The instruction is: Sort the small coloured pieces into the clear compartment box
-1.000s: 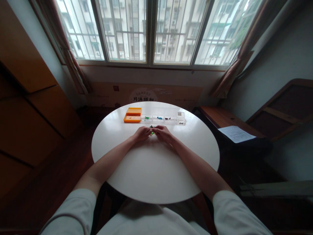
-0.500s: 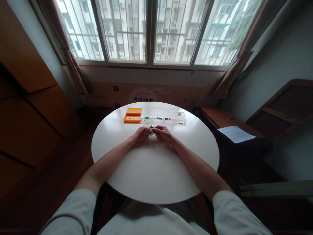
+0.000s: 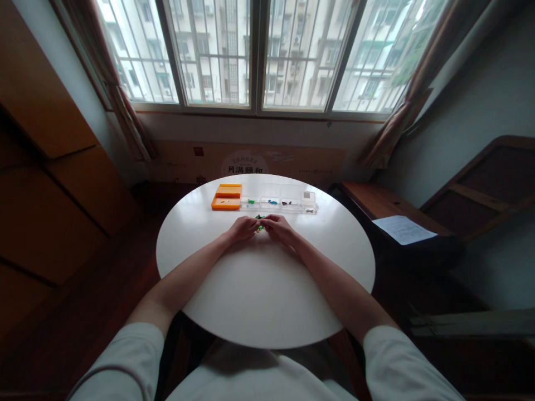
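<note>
My left hand [image 3: 243, 228] and my right hand [image 3: 278, 227] meet at the middle of a round white table [image 3: 267, 289]. Both are closed, fingertips together, on a small green and yellow piece [image 3: 259, 226] held between them just above the tabletop. Most of that piece is hidden by my fingers. Just beyond my hands lies a clear compartment box [image 3: 279, 204] with small coloured bits in its cells, and an orange tray [image 3: 226, 196] at its left end.
A wooden side bench [image 3: 376, 203] with a white sheet of paper [image 3: 403, 229] stands to the right. A large barred window [image 3: 259, 53] with curtains fills the far wall. Wooden cabinets [image 3: 45, 167] line the left side.
</note>
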Demonstrator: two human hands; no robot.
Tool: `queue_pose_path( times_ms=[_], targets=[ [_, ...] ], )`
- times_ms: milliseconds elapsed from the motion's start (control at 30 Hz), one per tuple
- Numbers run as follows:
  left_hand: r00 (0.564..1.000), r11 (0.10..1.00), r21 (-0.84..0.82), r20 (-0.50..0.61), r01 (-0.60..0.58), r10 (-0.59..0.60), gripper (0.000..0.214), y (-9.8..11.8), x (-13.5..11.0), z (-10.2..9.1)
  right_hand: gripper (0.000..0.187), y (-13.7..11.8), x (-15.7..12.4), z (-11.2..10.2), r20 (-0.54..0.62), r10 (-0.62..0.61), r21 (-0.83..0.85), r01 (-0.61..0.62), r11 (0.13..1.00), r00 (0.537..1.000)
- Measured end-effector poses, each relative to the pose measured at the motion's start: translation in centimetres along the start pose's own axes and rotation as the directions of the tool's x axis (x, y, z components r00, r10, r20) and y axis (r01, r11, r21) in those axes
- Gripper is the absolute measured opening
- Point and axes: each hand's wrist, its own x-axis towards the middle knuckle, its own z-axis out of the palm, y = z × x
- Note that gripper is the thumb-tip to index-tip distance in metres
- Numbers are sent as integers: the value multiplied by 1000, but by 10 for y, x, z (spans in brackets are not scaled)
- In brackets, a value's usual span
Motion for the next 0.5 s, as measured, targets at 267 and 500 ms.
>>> queue_pose_path(
  times_ms=[267, 500],
  targets=[
    [1000, 1000, -25, 7, 14, -13, 45, 1, 0, -2, 27, -3, -1, 1, -14, 18, -1, -18, 1000, 1000],
    [1000, 1000, -18, 0, 9, -9, 46, 0, 0, 0, 26, -3, -1, 2, -9, 19, 13, -19, 1000, 1000]
  ],
)
